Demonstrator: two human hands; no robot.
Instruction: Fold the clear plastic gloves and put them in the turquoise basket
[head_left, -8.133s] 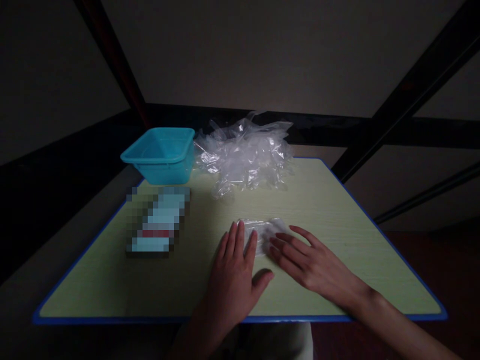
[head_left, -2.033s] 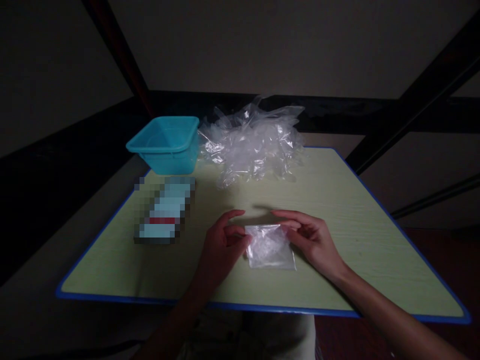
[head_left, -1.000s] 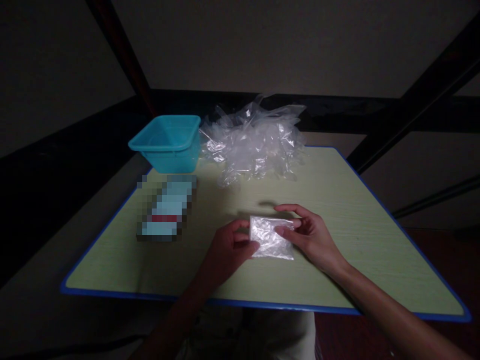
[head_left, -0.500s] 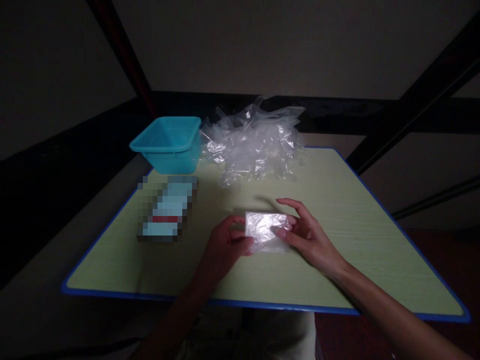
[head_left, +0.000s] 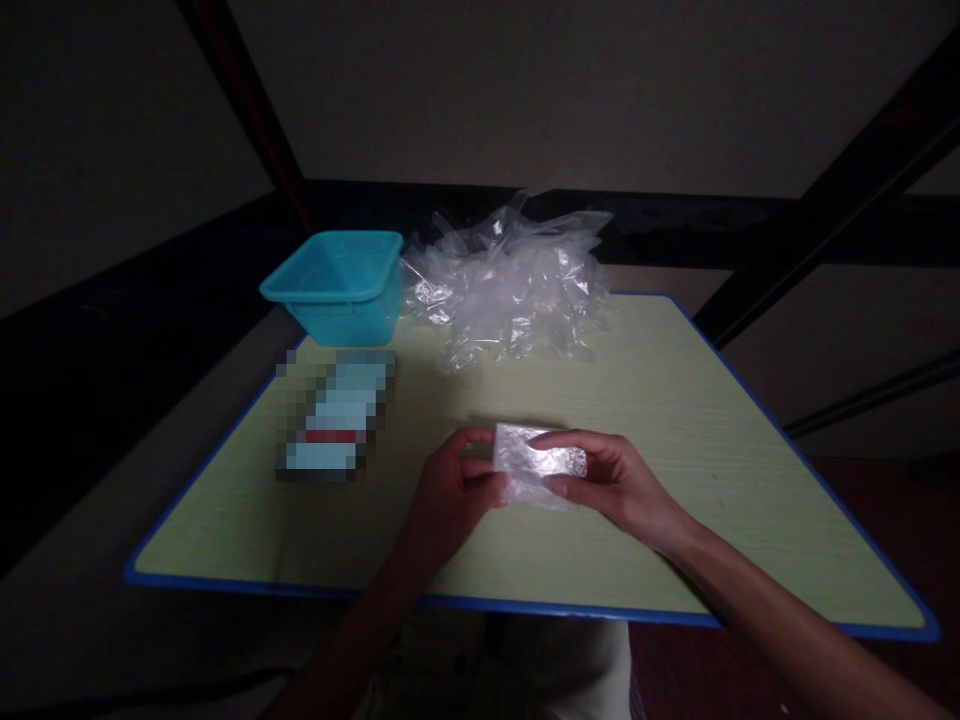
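Note:
Between my hands, just above the near middle of the table, is a small flat rectangular packet of clear, shiny plastic film [head_left: 525, 465]. My left hand [head_left: 455, 490] pinches its left edge, thumb in front and fingers at the side and behind. On the right, my right hand [head_left: 619, 480] grips the packet's other end, its index finger stretched across the upper face and its thumb on the lower part. Light glares off the wrinkled film, so what lies inside, if anything, cannot be made out.
A heap of crumpled clear plastic bags [head_left: 517, 285] lies at the back of the table [head_left: 750, 500]. To its left stands a turquoise plastic basin [head_left: 345, 315]. A blurred-out, phone-like flat object [head_left: 337, 415] rests in front of the basin. Blue trim edges the tabletop.
My right index finger has come down from above onto the packet's upper face. My left hand keeps its hold, and the packet has barely shifted.

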